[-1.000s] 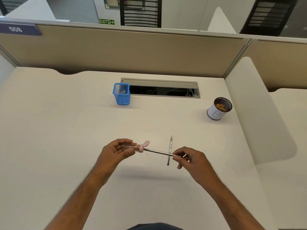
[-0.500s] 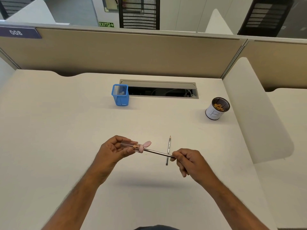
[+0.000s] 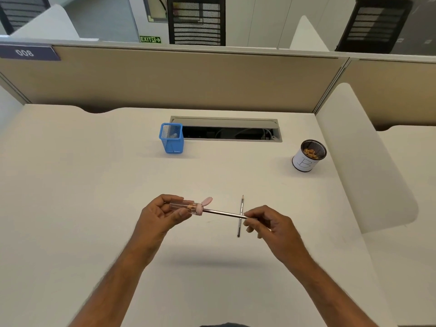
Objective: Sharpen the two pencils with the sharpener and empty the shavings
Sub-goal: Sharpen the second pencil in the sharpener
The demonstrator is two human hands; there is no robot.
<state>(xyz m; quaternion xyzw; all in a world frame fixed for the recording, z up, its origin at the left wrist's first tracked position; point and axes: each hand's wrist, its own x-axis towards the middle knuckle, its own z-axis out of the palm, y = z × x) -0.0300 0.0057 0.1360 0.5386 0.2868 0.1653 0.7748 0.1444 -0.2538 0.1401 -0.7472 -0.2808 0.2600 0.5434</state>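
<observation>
mesh holder point(image 3: 171, 138) left of cable slot point(image 3: 226, 129), cup point(image 3: 308, 156) right, pencil point(image 3: 240, 215) nearer

This is an office cubicle: a beige partition point(image 3: 177, 76) stands behind the surface point(image 3: 70, 185), with a number plate point(image 3: 28, 52), an exit sign point(image 3: 150, 39) and mesh chairs point(image 3: 197, 20) far behind.

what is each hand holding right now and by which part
Left hand grips the sharpener by its clear body; right hand pinches the inserted pencil near its back end.
</observation>
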